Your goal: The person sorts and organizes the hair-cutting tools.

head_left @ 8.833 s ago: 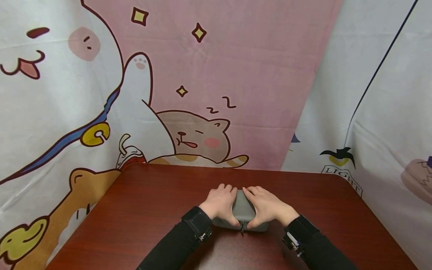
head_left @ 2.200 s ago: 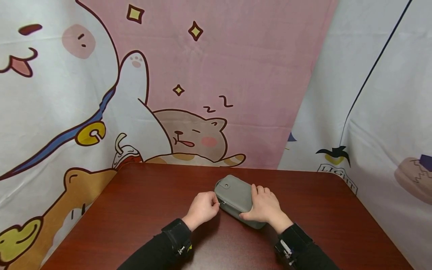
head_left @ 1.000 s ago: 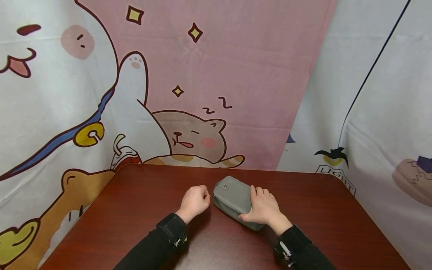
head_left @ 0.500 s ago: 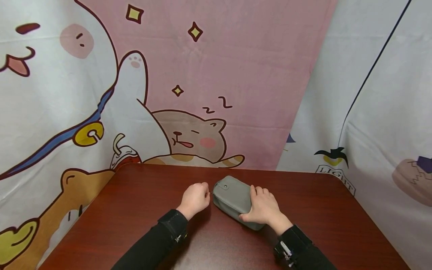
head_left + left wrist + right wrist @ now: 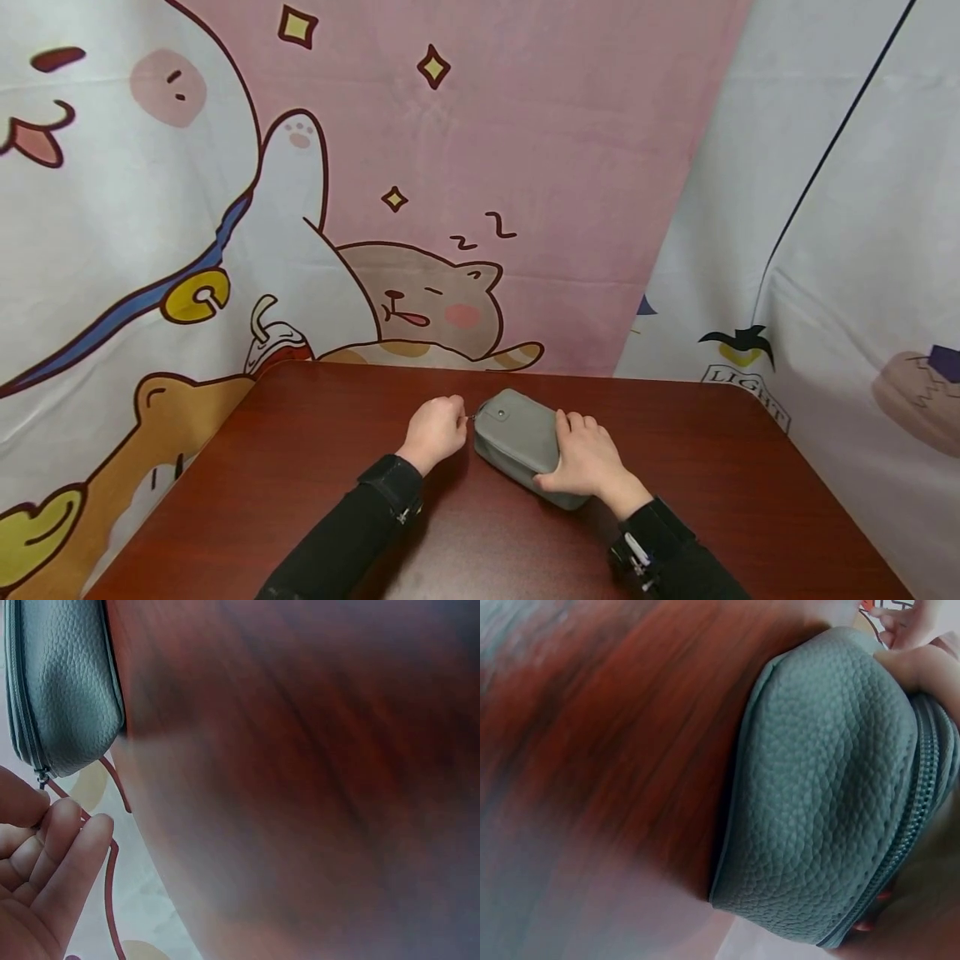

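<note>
A grey-green pebbled zippered pouch [image 5: 513, 442] lies slantwise on the table, a small round stud on its top near the far left end. My left hand [image 5: 433, 435] is at that end and pinches the zipper pull [image 5: 43, 781] between thumb and fingertips, as the left wrist view shows. Across the pouch's right part my right hand [image 5: 588, 460] grips it, thumb on the near side and fingers over the far side. In the right wrist view the zipper teeth [image 5: 924, 776] run closed along the pouch's side under that hand.
The dark red-brown wooden table [image 5: 315, 475] has its far edge just beyond the pouch. Behind it hangs a cloth [image 5: 577, 183] printed with cartoon animals. Black sleeves and wrist straps cover both forearms.
Earlier both hands held the pouch from its sides; it has since turned slantwise. My left hand, with the zipper pull, has moved along the near side and round the far left end. The right hand stays put.
</note>
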A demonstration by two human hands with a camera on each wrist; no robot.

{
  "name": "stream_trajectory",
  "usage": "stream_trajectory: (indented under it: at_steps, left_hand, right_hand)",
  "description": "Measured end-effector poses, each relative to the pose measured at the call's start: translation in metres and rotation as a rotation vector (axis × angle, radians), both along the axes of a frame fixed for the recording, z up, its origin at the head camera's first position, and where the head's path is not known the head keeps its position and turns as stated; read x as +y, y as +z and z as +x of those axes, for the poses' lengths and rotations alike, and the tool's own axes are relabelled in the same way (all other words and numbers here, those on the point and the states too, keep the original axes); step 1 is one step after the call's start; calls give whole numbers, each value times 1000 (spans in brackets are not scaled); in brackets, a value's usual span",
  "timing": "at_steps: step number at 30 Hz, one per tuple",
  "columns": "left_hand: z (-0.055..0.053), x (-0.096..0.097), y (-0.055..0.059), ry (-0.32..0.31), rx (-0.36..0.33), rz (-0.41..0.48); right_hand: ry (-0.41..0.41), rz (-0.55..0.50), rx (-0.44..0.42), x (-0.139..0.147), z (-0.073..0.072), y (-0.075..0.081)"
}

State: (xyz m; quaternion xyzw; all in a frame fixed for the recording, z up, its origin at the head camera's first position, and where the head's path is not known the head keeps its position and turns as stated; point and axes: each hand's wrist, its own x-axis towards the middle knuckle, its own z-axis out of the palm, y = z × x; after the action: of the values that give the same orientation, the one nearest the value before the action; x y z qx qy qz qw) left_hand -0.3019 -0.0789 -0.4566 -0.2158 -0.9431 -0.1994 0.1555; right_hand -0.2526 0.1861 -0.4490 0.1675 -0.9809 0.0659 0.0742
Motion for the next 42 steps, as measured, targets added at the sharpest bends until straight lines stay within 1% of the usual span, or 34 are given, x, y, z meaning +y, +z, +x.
stream_trajectory:
  at_steps: [3, 5, 8, 12, 15, 19, 22, 25, 31, 36, 39, 42]
  left_hand:
    - [5, -2, 0, -24, -4, 9]
    - [10, -5, 1, -53, 8, 0]
    - [18, -12, 1, -114, 60, -33]
    - [30, -20, 1, -214, 137, -86]
    - [38, -23, 1, -266, 165, -110]
    - [48, -24, 3, -295, 171, -120]
    - [51, -24, 4, -297, 171, -123]
    - [51, -23, 3, -281, 180, -120]
    - [44, -22, -2, -236, 221, -98]
    - [35, -19, -2, -198, 182, -86]
    - [29, -16, 0, -185, 156, -72]
    - [24, -13, 1, -174, 147, -59]
  right_hand:
    - [35, 10, 8, 5, 1, 0]
    - [70, 15, 17, 9, 1, 0]
    - [134, 8, 27, 15, 1, -1]
    - [231, -12, 20, 24, -1, -2]
    - [283, -16, 4, 29, -3, -2]
    - [316, -6, -30, 34, -5, -1]
    - [328, -8, -47, 35, -6, -1]
    - [335, -13, -49, 35, -7, -1]
    - [341, -15, -49, 33, -7, -2]
    - [344, -17, -34, 32, -6, -2]
    - [346, -21, -26, 33, -6, -1]
    - [338, -21, -31, 35, -5, -1]
